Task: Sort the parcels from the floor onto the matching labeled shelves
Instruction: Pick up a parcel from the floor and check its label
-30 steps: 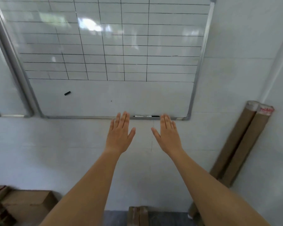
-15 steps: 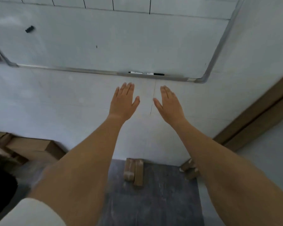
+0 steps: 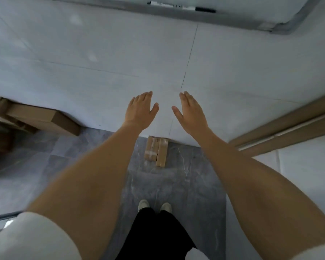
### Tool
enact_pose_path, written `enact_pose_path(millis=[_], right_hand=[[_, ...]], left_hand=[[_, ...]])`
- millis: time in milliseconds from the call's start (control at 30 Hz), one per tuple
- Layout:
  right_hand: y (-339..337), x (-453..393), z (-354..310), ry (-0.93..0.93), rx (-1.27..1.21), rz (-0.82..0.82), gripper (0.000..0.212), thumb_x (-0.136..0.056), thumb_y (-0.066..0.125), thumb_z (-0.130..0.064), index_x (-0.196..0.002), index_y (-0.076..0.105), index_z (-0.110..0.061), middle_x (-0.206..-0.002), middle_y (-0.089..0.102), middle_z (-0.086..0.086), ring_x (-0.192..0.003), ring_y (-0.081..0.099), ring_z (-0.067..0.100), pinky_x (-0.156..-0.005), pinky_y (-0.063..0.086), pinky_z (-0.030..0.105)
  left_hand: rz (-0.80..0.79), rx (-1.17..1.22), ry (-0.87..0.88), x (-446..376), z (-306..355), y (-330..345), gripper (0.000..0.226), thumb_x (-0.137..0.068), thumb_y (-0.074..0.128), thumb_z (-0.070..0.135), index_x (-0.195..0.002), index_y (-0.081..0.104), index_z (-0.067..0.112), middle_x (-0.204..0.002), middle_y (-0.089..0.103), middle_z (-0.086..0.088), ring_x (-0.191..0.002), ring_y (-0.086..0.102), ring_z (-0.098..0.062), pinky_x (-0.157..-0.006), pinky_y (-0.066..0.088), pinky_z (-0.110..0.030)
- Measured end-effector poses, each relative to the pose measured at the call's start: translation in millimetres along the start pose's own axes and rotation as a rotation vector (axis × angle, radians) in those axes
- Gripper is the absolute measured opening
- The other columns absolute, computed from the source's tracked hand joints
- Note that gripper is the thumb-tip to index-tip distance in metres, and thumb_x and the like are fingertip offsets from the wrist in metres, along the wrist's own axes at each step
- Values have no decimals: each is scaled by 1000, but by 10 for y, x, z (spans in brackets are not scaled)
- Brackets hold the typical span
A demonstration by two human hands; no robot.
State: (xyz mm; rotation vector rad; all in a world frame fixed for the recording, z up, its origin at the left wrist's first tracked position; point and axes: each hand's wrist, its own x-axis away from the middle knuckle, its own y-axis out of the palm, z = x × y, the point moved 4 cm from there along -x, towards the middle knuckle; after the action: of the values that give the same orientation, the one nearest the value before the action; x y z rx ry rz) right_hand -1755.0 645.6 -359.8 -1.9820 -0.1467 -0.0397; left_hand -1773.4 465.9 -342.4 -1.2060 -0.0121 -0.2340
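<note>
Two small brown taped parcels [image 3: 156, 151] lie side by side on the grey floor against the white wall, straight ahead of my feet. My left hand [image 3: 140, 111] and my right hand [image 3: 191, 110] are stretched out in front of me, palms down, fingers apart, holding nothing. Both hands hover well above the parcels, one on each side of them in the picture. No labeled shelf is in view.
Brown cardboard boxes [image 3: 36, 117] lie on the floor at the left by the wall. Long cardboard tubes [image 3: 285, 126] lean at the right. A whiteboard frame [image 3: 281, 27] with a marker [image 3: 180, 6] hangs on the wall above. My shoes [image 3: 154, 205] stand on the grey floor [image 3: 176, 194].
The view has tilted down from the whiteboard to the floor, bringing the parcels and my feet into sight. Both hands stayed outstretched and empty.
</note>
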Motion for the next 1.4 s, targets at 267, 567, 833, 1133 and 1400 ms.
enact_pose_path(millis=[267,567,833,1133,1400], right_hand=[[869,242,306,128,-43,-238,67,-110,36,-46,-163,22,-6,-173,16,14,-159,20,30,-126,21,43],[1780,308,574,307,-204,-329,64,-111,35,-42,-163,21,-7,-173,17,13,-159,19,29,-126,22,43],[3187,152,1260,648,-560,-290,79,-95,30,-73,-144,53,-16,-152,52,8,-146,45,32,-115,35,44],[5486,-243,2281,757,-671,-296,61,-111,35,-43,-161,33,-8,-166,36,14,-153,34,31,-122,28,42],[6752,-945,3192,615,-633,-164,61,-110,42,-39,-161,30,-7,-167,31,15,-154,31,31,-122,26,41]], left_hand=[[-248,136,-153,116,-313,823,58,-105,35,39,-154,30,9,-156,37,-14,-143,37,-30,-115,31,-43],[-362,370,-296,28,-701,1595,53,-103,40,37,-149,38,10,-151,45,-14,-135,47,-32,-110,41,-47],[-432,627,-521,-241,-1147,3070,53,-105,33,39,-139,46,1,-123,62,-28,-106,62,-39,-74,42,-35],[-380,698,-622,-650,-2055,5571,24,-103,39,23,-85,55,19,-79,51,-1,-68,46,-11,-58,38,-24],[-465,676,-419,-1353,-2694,7019,26,-101,41,17,-81,55,10,-79,51,-6,-79,50,-21,-77,41,-34]])
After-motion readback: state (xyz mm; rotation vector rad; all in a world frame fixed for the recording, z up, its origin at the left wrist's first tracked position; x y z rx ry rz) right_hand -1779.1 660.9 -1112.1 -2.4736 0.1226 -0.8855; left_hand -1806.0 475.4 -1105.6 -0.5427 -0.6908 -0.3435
